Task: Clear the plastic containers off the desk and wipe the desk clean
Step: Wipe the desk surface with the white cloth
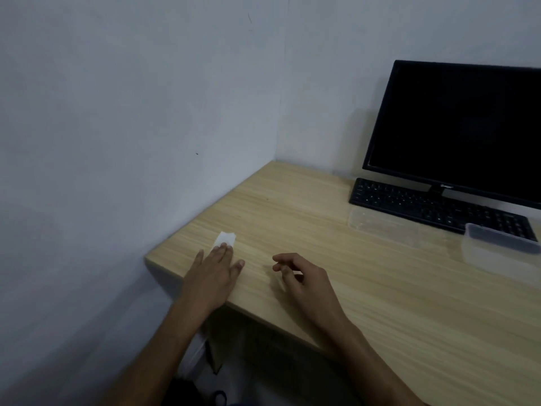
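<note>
A light wooden desk fills the lower right. My left hand lies flat near the desk's left corner, its straight fingers pressing a small white tissue onto the wood. My right hand hovers just above the desk to the right, fingers loosely curled and holding nothing. A clear plastic lid lies flat in front of the keyboard. A clear plastic container stands further right, overlapping the keyboard's front edge.
A black monitor and a black keyboard stand at the back right. Grey walls close in on the desk's left and back. Dark items lie on the floor under the desk.
</note>
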A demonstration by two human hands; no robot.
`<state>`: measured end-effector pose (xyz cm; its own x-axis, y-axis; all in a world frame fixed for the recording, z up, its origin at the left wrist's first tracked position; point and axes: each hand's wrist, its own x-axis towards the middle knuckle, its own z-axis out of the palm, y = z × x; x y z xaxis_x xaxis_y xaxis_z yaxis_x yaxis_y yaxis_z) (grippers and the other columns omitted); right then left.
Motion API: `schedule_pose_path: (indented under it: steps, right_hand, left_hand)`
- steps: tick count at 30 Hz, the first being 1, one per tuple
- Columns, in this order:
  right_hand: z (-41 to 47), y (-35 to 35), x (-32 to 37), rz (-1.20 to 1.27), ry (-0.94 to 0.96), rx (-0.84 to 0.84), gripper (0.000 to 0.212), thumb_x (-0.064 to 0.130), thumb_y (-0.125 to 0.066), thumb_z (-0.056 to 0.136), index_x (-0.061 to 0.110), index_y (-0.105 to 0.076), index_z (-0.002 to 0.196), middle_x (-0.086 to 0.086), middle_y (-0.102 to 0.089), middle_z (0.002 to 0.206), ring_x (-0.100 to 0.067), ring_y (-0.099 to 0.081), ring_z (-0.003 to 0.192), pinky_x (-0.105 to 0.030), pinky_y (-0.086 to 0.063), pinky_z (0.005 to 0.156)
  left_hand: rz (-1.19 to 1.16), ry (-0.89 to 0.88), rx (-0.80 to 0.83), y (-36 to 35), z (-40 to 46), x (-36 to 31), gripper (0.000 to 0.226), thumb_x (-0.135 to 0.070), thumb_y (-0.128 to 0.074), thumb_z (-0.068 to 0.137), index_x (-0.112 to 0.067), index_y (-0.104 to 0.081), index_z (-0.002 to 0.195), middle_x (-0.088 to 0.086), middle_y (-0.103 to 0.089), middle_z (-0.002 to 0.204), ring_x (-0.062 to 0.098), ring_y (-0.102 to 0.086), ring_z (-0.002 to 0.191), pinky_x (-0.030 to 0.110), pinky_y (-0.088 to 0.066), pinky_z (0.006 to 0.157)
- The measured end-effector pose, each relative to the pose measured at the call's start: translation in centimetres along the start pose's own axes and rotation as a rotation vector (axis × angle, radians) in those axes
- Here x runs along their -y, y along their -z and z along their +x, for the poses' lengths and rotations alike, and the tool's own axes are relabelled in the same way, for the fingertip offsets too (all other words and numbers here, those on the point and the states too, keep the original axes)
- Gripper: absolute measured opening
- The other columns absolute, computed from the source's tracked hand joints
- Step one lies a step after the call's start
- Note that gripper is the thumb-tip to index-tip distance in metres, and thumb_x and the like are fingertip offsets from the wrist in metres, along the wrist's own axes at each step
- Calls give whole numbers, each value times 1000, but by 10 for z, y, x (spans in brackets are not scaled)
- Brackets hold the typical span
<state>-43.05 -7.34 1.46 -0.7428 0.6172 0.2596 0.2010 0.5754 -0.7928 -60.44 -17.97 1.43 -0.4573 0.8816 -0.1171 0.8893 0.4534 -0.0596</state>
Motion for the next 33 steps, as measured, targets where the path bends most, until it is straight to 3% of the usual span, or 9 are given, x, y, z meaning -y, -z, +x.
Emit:
schedule_pose_path:
  steps: [6,10,15,19,23,29,33]
  right_hand:
    - [13,-10,5,-33,46,-6,27,17,-48,98,28,-61,120,16,-65,107,9,-56,99,-7,-43,80]
    - [16,-19,7,-41,60,-7,27,15,-49,98,26,-61,120,13,-65,108,7,-57,98,-6,-43,79]
    - [15,-24,1,-26,86,-175,28,12,-51,96,26,-61,118,17,-64,101,6,-59,94,-8,-45,77]
    - [13,-27,-3,-89,96,-266,28,15,-48,97,27,-59,120,14,-64,106,2,-59,96,-20,-49,85]
    - [15,-32,0,-241,138,-167,28,22,-46,97,26,-58,123,10,-63,113,-3,-56,98,-25,-48,85]
    - [20,-23,4,-442,184,-57,33,26,-41,100,28,-50,132,11,-54,125,-2,-48,107,-18,-42,83]
    - [14,-17,-7,-484,174,-37,40,29,-38,100,27,-41,140,9,-47,133,-4,-45,112,-16,-40,88]
  left_hand:
    - [-127,37,-46,-3,1,4,50,-32,-18,106,-19,-11,153,5,-1,162,18,2,149,40,0,118]
    - [-77,-44,-54,1,-7,-6,49,-24,-22,106,-21,-9,154,7,2,162,22,5,149,41,3,118]
    - [-103,-130,-93,-4,-24,-47,53,-27,-23,106,-17,-1,153,5,7,161,19,10,148,40,8,118]
    - [19,-218,-83,-12,-26,-60,61,-28,-29,104,-16,5,153,6,10,161,21,12,148,47,3,120]
    - [-45,-115,-79,-9,-20,-37,54,-29,-21,106,-16,2,153,0,7,161,13,10,147,44,7,119]
    - [-282,98,-82,-7,12,28,50,-29,-19,105,-16,-12,153,-4,-6,162,7,-3,147,40,-1,118]
    - [-319,190,-50,-7,37,62,51,-30,-16,105,-13,-13,153,-2,-8,162,8,-5,147,40,-1,118]
